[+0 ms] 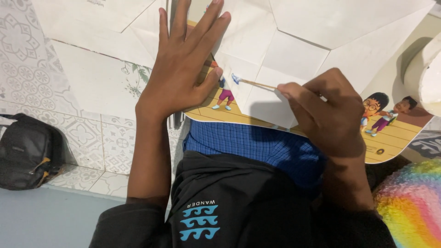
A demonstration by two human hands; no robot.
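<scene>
— what can't you make out from where you stand?

— plenty. the white folded paper (294, 50) runs off the top edge, so its full shape is lost. the cartoon-printed board (395, 138) under it is mostly covered; only a strip shows from 6 to 4 o'clock of the paper, with small drawn figures. at 3 o'clock a white rounded thing (427, 78) is cut by the frame, i can't tell what it is.

— and the hands?

— the left hand (183, 64) lies flat, fingers spread, pressing the paper and board at 10 o'clock. the right hand (326, 115) is curled, thumb and fingers pinching a thin wooden stick (257, 84). its tip, with a bluish dab, touches the paper's folded flap just beside the left thumb. the far end of the stick is buried in the fist.

— any containers?

— only a black bag (27, 151) on the tiled floor (27, 69) at 8 o'clock, closed as far as i can see, contents hidden. a rainbow fuzzy thing (413, 206) at 4 o'clock is cut off too. blue checked cloth (257, 147) covers the lap beneath.
</scene>
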